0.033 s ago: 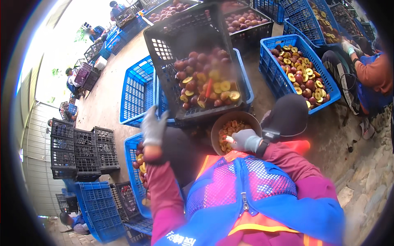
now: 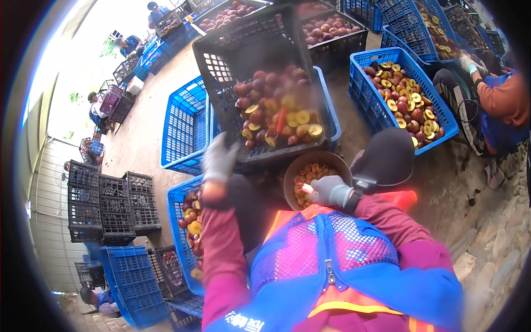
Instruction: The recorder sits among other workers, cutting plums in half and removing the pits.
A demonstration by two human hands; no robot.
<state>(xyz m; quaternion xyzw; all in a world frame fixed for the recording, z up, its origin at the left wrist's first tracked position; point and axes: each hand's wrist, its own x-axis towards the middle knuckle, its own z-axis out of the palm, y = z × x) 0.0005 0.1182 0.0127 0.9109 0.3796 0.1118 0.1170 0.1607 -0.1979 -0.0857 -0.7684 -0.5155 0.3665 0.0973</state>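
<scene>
1. Black crates (image 2: pixel 114 206) are standing in stacks on the left, near a pale wall (image 2: pixel 48 232).
2. Blue crates (image 2: pixel 133 282) are standing in a pile at the lower left.
3. A co-worker (image 2: pixel 502 108) with an orange sleeve is sitting at the right edge.
4. A distant person (image 2: pixel 95 107) is sitting beside a purple crate (image 2: pixel 114 99) at the upper left.
5. Rough stones (image 2: pixel 500 271) are covering the ground at the lower right.
</scene>
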